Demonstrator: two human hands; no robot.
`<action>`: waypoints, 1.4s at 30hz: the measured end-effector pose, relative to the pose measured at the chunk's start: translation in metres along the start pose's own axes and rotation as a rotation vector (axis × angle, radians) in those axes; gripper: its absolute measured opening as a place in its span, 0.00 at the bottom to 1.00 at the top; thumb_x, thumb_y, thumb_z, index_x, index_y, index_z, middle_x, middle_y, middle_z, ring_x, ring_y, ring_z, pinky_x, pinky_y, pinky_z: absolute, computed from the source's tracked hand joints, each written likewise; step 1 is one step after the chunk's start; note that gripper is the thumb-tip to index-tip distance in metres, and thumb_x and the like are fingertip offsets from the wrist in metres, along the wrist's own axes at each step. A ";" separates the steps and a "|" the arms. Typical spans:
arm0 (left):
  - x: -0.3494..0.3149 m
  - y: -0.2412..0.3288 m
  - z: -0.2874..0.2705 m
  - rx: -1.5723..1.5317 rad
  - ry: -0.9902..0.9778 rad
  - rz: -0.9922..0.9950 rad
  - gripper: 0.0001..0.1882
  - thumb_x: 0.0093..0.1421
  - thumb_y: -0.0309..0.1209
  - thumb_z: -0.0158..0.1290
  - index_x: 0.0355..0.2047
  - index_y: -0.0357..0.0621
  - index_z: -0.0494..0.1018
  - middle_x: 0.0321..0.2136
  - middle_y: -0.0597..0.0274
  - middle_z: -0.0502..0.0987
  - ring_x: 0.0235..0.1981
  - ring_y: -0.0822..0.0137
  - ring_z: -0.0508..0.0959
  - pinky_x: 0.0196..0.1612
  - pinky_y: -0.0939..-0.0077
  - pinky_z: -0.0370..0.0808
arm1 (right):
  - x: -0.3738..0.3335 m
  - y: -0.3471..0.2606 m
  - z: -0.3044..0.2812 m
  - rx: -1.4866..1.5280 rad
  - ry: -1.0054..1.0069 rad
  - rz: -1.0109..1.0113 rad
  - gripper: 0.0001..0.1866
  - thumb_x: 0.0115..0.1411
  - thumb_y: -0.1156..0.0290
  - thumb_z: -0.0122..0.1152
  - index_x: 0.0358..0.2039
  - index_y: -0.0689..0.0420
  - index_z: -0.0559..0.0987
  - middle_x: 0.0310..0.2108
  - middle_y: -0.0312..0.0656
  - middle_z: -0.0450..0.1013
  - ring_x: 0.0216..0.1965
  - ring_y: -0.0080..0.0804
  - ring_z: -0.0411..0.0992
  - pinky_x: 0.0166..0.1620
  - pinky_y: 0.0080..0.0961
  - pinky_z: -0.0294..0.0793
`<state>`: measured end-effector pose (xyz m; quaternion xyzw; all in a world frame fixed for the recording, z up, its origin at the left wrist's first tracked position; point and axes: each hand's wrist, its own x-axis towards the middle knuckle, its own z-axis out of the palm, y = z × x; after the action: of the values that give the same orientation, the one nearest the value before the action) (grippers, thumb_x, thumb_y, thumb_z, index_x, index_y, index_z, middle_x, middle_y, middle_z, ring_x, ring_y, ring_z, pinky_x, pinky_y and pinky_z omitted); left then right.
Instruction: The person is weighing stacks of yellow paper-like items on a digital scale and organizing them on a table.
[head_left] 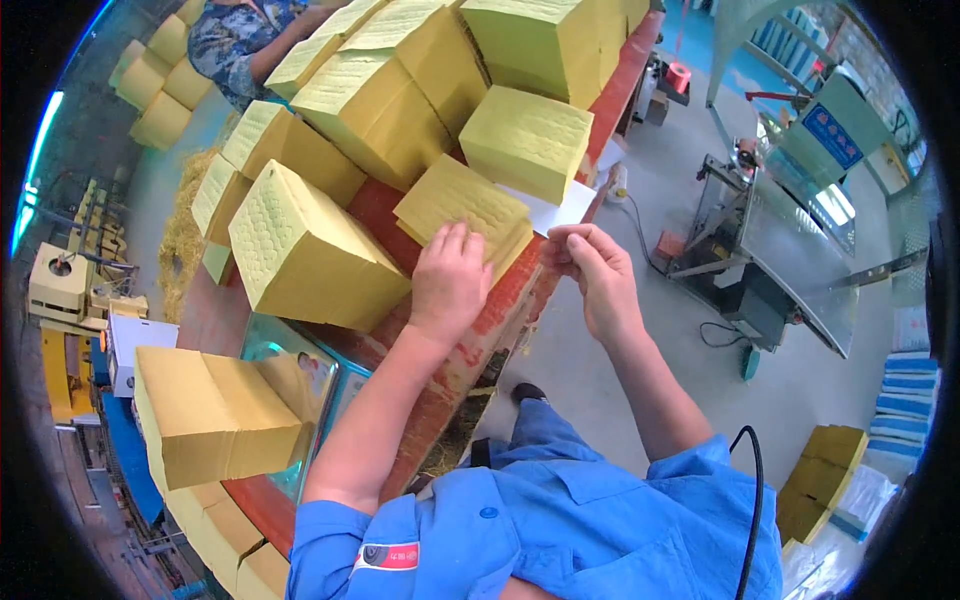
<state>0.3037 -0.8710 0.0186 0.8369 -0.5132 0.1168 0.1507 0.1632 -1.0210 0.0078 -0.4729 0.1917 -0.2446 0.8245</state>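
Observation:
My left hand [451, 277] rests palm down on a low stack of yellow embossed paper [462, 200], its fingers laid on the top sheets. The layers of that stack sit slightly out of line at its edges. Just right of the stack, past the table edge, my right hand [597, 272] is raised with thumb and fingertips closed together. Whatever it may pinch is too small or hidden to make out. Behind the low stack stands a taller yellow paper block [527, 140], with a white sheet [545, 208] under its near side. To the left leans a large yellow paper stack [310, 250].
More yellow paper stacks [385, 100] crowd the far end of the red table [480, 345]. Another paper bundle [225, 410] sits at the left beside a glassy tray [345, 395]. Across the table is a person in a patterned sleeve [235, 55]. A metal-topped machine [770, 250] stands right.

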 end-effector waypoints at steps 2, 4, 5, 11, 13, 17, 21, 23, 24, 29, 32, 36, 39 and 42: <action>0.000 -0.002 0.001 0.024 -0.012 0.058 0.16 0.52 0.28 0.58 0.40 0.33 0.72 0.46 0.42 0.74 0.50 0.46 0.74 0.54 0.58 0.71 | 0.007 -0.001 0.004 0.005 -0.014 0.020 0.12 0.68 0.69 0.49 0.43 0.63 0.77 0.37 0.42 0.76 0.37 0.26 0.75 0.41 0.24 0.76; -0.003 -0.002 0.004 0.083 0.010 0.066 0.14 0.53 0.28 0.57 0.38 0.33 0.72 0.45 0.42 0.75 0.48 0.46 0.75 0.52 0.59 0.73 | 0.012 0.005 0.005 -0.078 0.001 -0.003 0.13 0.68 0.67 0.49 0.44 0.63 0.76 0.36 0.42 0.76 0.35 0.26 0.75 0.39 0.23 0.76; -0.005 -0.003 0.004 0.134 0.029 0.082 0.11 0.53 0.27 0.55 0.36 0.33 0.72 0.43 0.43 0.76 0.47 0.47 0.76 0.50 0.60 0.75 | 0.012 0.008 0.007 -0.078 -0.013 -0.001 0.13 0.68 0.67 0.49 0.44 0.63 0.76 0.36 0.42 0.76 0.35 0.26 0.75 0.39 0.23 0.76; -0.046 0.026 -0.017 0.052 0.145 0.226 0.07 0.54 0.26 0.53 0.31 0.34 0.73 0.41 0.46 0.77 0.47 0.52 0.77 0.51 0.58 0.74 | 0.004 0.016 -0.007 -0.095 0.064 0.158 0.16 0.68 0.64 0.49 0.47 0.64 0.73 0.35 0.40 0.75 0.29 0.25 0.74 0.31 0.21 0.75; -0.067 0.038 -0.030 0.031 0.153 0.218 0.07 0.53 0.26 0.54 0.31 0.34 0.74 0.42 0.45 0.77 0.48 0.53 0.77 0.53 0.56 0.72 | -0.003 0.011 -0.002 -0.058 -0.051 0.398 0.17 0.66 0.65 0.51 0.47 0.65 0.73 0.34 0.40 0.75 0.28 0.25 0.74 0.27 0.22 0.74; -0.098 0.049 -0.035 -0.196 0.159 -0.078 0.23 0.57 0.31 0.57 0.50 0.32 0.68 0.58 0.39 0.65 0.61 0.51 0.66 0.62 0.53 0.62 | -0.016 0.016 -0.001 -0.338 -0.172 0.290 0.17 0.63 0.68 0.53 0.48 0.66 0.75 0.32 0.40 0.75 0.27 0.24 0.73 0.25 0.22 0.73; -0.123 0.032 -0.047 -1.768 0.208 -0.939 0.30 0.65 0.41 0.53 0.61 0.37 0.59 0.57 0.49 0.68 0.56 0.58 0.72 0.56 0.62 0.72 | -0.047 -0.007 0.031 -0.362 -0.230 0.208 0.15 0.63 0.70 0.51 0.46 0.67 0.75 0.34 0.40 0.75 0.30 0.23 0.72 0.30 0.21 0.72; -0.142 0.020 -0.072 -2.040 0.158 -1.024 0.22 0.65 0.38 0.52 0.55 0.40 0.66 0.49 0.55 0.75 0.48 0.62 0.77 0.51 0.61 0.76 | -0.065 -0.007 0.051 -0.472 -0.257 0.024 0.15 0.62 0.71 0.51 0.45 0.67 0.75 0.35 0.38 0.74 0.35 0.21 0.71 0.38 0.20 0.70; -0.152 0.022 -0.082 -2.000 0.209 -1.040 0.18 0.66 0.37 0.52 0.52 0.41 0.70 0.44 0.59 0.79 0.43 0.65 0.81 0.47 0.64 0.80 | -0.074 -0.014 0.065 -0.492 -0.279 0.052 0.15 0.61 0.72 0.51 0.45 0.67 0.75 0.36 0.37 0.74 0.37 0.21 0.70 0.40 0.19 0.68; -0.186 0.032 -0.170 -1.615 0.379 -0.776 0.12 0.66 0.32 0.51 0.44 0.35 0.75 0.36 0.65 0.79 0.39 0.75 0.78 0.44 0.77 0.75 | -0.106 -0.042 0.122 -0.499 -0.435 -0.123 0.13 0.60 0.77 0.50 0.44 0.67 0.75 0.35 0.34 0.72 0.34 0.17 0.67 0.39 0.15 0.65; -0.219 0.031 -0.246 -1.219 0.563 -0.700 0.11 0.68 0.32 0.49 0.43 0.36 0.73 0.32 0.69 0.77 0.31 0.80 0.74 0.35 0.82 0.74 | -0.117 -0.054 0.194 -0.554 -0.593 -0.283 0.12 0.59 0.80 0.51 0.43 0.67 0.75 0.31 0.32 0.70 0.32 0.17 0.66 0.36 0.15 0.64; -0.252 -0.009 -0.332 -0.672 0.703 -0.744 0.12 0.66 0.34 0.50 0.34 0.36 0.75 0.24 0.68 0.75 0.24 0.81 0.72 0.27 0.81 0.71 | -0.113 -0.066 0.300 -0.733 -0.814 -0.564 0.13 0.58 0.78 0.55 0.44 0.67 0.76 0.27 0.36 0.69 0.31 0.18 0.65 0.35 0.18 0.66; -0.253 -0.066 -0.385 -0.770 0.788 -0.797 0.11 0.62 0.35 0.51 0.30 0.40 0.75 0.22 0.64 0.77 0.21 0.76 0.75 0.25 0.79 0.71 | -0.109 -0.063 0.383 -0.575 -0.883 -0.538 0.19 0.60 0.75 0.57 0.51 0.68 0.74 0.27 0.39 0.73 0.30 0.17 0.68 0.33 0.20 0.68; -0.271 -0.125 -0.407 -0.835 0.746 -0.874 0.10 0.61 0.37 0.52 0.29 0.43 0.75 0.22 0.63 0.78 0.19 0.74 0.75 0.22 0.81 0.69 | -0.099 -0.049 0.437 -0.570 -0.983 -0.343 0.24 0.58 0.73 0.60 0.55 0.67 0.71 0.26 0.39 0.74 0.25 0.19 0.69 0.29 0.19 0.68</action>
<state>0.2782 -0.4428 0.2844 0.7428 -0.0465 0.1181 0.6574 0.3119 -0.6847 0.2687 -0.7578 -0.2335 -0.0653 0.6057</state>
